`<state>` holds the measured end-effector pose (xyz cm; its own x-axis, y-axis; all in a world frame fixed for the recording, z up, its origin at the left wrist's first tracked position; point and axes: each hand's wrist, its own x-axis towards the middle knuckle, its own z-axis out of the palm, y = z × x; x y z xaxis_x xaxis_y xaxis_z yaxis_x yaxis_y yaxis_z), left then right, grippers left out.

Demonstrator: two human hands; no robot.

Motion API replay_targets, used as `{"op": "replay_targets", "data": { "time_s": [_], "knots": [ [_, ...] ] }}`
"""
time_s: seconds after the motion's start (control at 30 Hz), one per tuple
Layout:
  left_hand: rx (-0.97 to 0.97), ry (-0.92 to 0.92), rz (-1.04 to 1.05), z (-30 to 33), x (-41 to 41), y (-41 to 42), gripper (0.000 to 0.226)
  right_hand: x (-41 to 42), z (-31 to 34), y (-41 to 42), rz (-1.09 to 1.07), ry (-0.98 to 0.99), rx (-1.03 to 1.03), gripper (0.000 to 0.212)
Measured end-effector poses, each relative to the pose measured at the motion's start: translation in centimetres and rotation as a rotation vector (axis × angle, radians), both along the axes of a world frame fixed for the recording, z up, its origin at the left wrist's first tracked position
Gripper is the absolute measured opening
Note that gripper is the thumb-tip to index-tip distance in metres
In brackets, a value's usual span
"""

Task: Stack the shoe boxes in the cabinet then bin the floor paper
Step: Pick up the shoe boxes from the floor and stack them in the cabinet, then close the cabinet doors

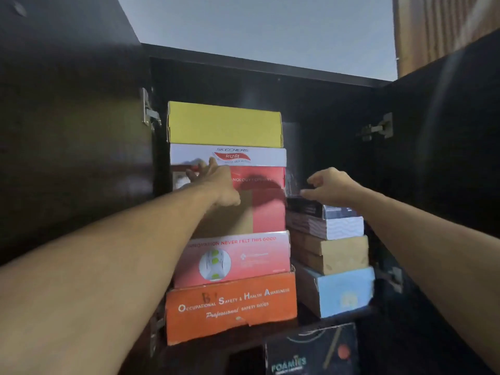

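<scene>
Under the left hand [213,182], whose straight fingers press flat on the red box [259,201], a tall stack fills the cabinet [81,158]: yellow box [224,124] on top, then the red, a pink box [235,257] and an orange box [230,307]. Beside it, the right hand [328,189] hovers with loosely curled fingers, holding nothing, over the dark box [305,207] topping a shorter stack. Stacking looks nearly done; next comes squaring the piles, then finding the floor paper, which is out of view.
</scene>
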<state>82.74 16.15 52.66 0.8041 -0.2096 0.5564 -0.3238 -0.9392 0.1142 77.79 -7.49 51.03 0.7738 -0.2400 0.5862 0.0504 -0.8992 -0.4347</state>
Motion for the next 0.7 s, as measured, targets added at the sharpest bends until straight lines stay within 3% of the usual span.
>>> {"op": "replay_targets", "data": {
  "time_s": [0.13,0.23,0.33,0.4,0.47,0.6,0.7],
  "knots": [
    [0.044,0.134,-0.355,-4.2,-6.1,-3.3,0.041,-7.0,-3.1,-1.3,-0.027,0.106,0.083,0.028],
    [0.127,0.218,-0.426,-7.8,-9.6,-4.7,0.042,-11.8,-6.2,-2.6,-0.073,0.175,0.111,0.025],
    [0.102,0.280,-0.481,-11.7,-12.5,-5.9,0.020,-16.3,-10.2,-4.6,-0.124,0.187,0.161,0.017],
    [0.098,0.333,-0.528,-14.8,-14.3,-7.1,0.033,-19.1,-13.3,-6.1,-0.155,0.202,0.216,0.017],
    [0.111,0.373,-0.548,-18.1,-16.0,-8.3,0.060,-21.5,-16.3,-7.6,-0.193,0.229,0.270,0.023],
    [0.146,0.495,-0.612,-23.9,-19.2,-10.9,0.038,-25.2,-22.1,-10.6,-0.287,0.278,0.352,0.028],
    [0.147,0.534,-0.624,-27.6,-20.1,-12.8,0.043,-26.8,-25.5,-12.1,-0.365,0.268,0.383,0.027]
  ]
}}
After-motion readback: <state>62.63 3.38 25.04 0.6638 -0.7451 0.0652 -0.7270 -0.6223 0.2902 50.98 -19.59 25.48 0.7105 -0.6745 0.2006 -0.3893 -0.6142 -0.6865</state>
